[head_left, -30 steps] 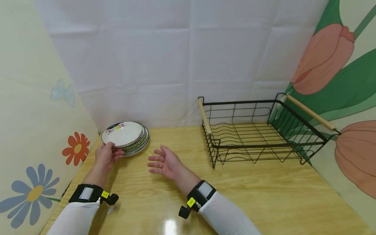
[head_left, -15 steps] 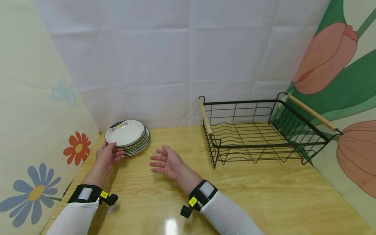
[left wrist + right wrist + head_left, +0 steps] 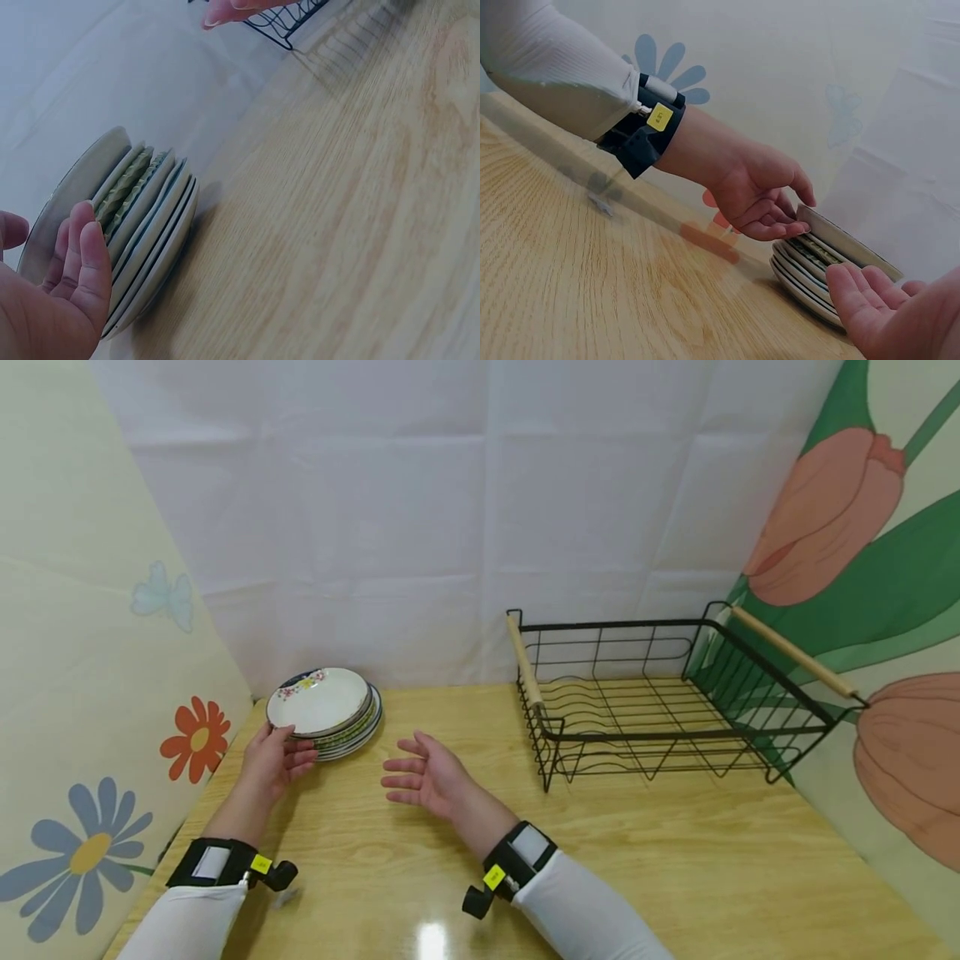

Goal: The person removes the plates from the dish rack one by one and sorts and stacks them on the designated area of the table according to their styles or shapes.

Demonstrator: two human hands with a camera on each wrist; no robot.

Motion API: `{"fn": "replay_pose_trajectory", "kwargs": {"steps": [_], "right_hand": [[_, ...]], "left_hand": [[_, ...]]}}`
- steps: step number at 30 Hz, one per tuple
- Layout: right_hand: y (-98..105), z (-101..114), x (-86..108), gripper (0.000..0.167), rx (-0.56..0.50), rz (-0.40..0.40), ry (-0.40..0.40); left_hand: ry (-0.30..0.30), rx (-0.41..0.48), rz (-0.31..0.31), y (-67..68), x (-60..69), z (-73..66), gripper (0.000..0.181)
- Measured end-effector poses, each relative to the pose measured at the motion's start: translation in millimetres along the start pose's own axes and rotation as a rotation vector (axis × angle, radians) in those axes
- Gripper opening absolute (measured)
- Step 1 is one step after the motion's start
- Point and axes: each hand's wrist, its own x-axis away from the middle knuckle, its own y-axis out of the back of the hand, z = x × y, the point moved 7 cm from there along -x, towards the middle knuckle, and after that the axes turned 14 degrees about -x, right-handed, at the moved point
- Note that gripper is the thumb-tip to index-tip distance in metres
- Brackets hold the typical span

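At the back left of the table stands a stack of several plates (image 3: 352, 742), some with green patterned rims. The top plate (image 3: 322, 700) is white with flowers and a dark blue patch near its edge. My left hand (image 3: 272, 762) pinches its near-left rim, thumb above and fingers underneath, as the right wrist view also shows. That plate's left edge looks slightly raised off the pile in the right wrist view. To the right of the stack, my right hand (image 3: 431, 778) hovers over the table, fingers extended, palm facing the plates, touching nothing.
A black wire dish rack (image 3: 660, 735) with wooden handles (image 3: 525, 664) stands at the right. White cloth (image 3: 375, 527) hangs behind the wooden table (image 3: 600, 868). Flower-printed panels (image 3: 90, 652) flank both sides.
Over the first half second, the top plate shifts slightly right over the stack with my left hand on its rim. Since then both hands have stayed almost still.
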Motion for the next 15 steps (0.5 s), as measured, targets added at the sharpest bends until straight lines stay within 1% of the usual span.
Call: {"fn": "replay_pose_trajectory", "kwargs": {"steps": [4, 11, 15], "right_hand": [[2.0, 2.0, -1.6, 0.066, -0.005, 0.001, 0.006], [5.7, 0.3, -1.6, 0.066, -0.008, -0.013, 0.006], [7.0, 1.4, -1.6, 0.064, -0.006, -0.012, 0.007]], "left_hand": [[-0.019, -0.002, 0.017, -1.0, 1.8, -0.6, 0.07], [-0.021, -0.057, 0.001, 3.0, 6.2, 1.6, 0.07], [-0.038, -0.084, -0.006, 4.0, 5.9, 1.5, 0.068]]}}
